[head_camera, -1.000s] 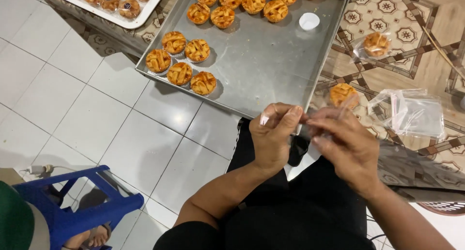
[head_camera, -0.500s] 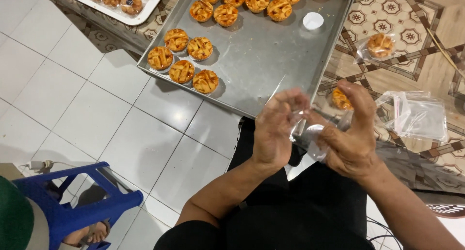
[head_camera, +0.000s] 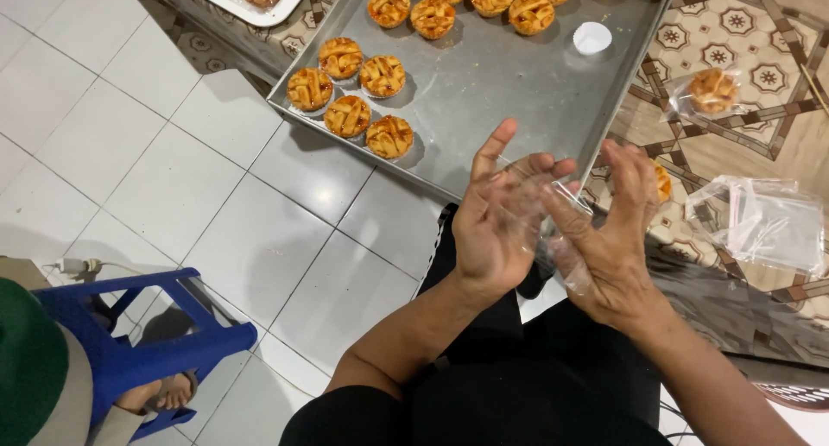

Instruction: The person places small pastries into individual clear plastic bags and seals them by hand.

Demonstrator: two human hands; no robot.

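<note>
Head view, looking down over lap and floor. Left hand (head_camera: 494,226) and right hand (head_camera: 611,239) raised palm to palm, fingers straight and loosely spread, a small clear plastic bag (head_camera: 542,226) flattened between them; no pinch, more a rubbing press from both sides. Bag in front of the near edge of the metal baking tray (head_camera: 518,92), above the dark-clothed lap. Lattice-topped tarts (head_camera: 350,88) clustered at the tray's left corner, more along its far edge, one empty white paper cup (head_camera: 592,37) apart from them. On the patterned mat (head_camera: 743,31): one bagged tart (head_camera: 711,90), a loose stack of clear bags (head_camera: 760,223), and another tart (head_camera: 661,183) mostly hidden behind the right fingers. Blue plastic stool (head_camera: 138,342) and another person's foot at lower left. Risks, as judged: thin film held only by palm friction, so likely to slide out and drop to the tiled floor; bag mouth may stay stuck shut if rubbed unevenly; film could crease or tear under hard pressure. Against one second ago: then fingertips of both hands pinching the bag edge close together, hands lower and curled; now palms open, fingers extended, bag sandwiched. Tray contents unchanged.
</note>
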